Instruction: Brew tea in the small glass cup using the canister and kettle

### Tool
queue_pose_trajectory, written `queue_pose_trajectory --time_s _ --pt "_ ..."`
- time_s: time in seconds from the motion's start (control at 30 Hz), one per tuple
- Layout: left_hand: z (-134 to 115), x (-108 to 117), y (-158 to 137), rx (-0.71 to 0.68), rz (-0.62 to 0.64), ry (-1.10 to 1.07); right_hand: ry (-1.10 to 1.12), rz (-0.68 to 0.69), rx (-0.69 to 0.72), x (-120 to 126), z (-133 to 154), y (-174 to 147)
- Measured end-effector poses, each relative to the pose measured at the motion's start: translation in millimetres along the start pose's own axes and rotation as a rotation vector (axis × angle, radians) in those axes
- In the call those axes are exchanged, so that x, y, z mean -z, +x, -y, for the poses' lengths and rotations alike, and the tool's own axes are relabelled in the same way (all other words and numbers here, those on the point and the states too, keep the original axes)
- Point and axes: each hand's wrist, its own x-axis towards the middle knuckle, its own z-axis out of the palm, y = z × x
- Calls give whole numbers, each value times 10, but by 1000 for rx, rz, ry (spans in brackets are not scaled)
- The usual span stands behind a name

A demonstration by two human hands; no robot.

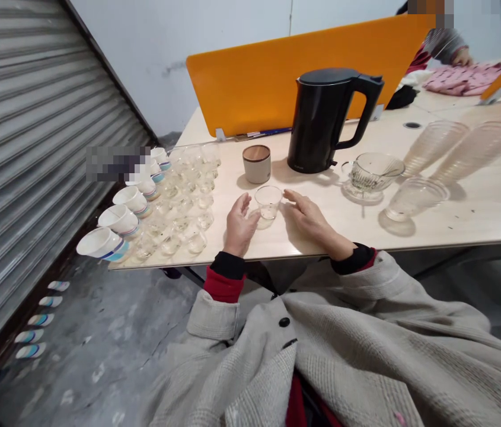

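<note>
A clear plastic cup (268,204) stands upright near the table's front edge, between my two hands. My left hand (240,226) is on its left side, fingers extended and thumb close to the cup wall; I cannot tell if it touches. On the other side my right hand (309,218) lies with fingers stretched out, their tips near the cup's rim. Neither hand is closed around anything. Behind the cup sits a small beige canister (257,165) with a brown top. A black electric kettle (328,121) stands behind to the right.
Rows of clear cups (181,204) and striped paper cups (119,219) fill the table's left end. At right are a glass cup with tea leaves (372,175), stacked plastic cups (481,151) and a tipped cup stack (417,198). An orange divider (250,89) runs behind; another person's hand (462,57) rests beyond.
</note>
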Motion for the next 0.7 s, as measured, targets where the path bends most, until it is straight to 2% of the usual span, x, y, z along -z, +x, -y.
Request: queue_pose_trajectory --time_s 0.1,0.17,0.4,0.53,0.7 --pt "45 37 3 -84 -47 171 -121 -90 -24 35 -101 -43" --pt "52 59 -6 -126 -48 324 -198 -90 -10 57 -158 -67" --pt "52 13 -46 -97 61 634 -378 158 -4 39 -139 -122" --pt "56 10 -32 -71 117 660 -356 220 26 23 -85 -111" --pt "26 39 -31 -72 160 682 -293 297 129 19 -13 -96"
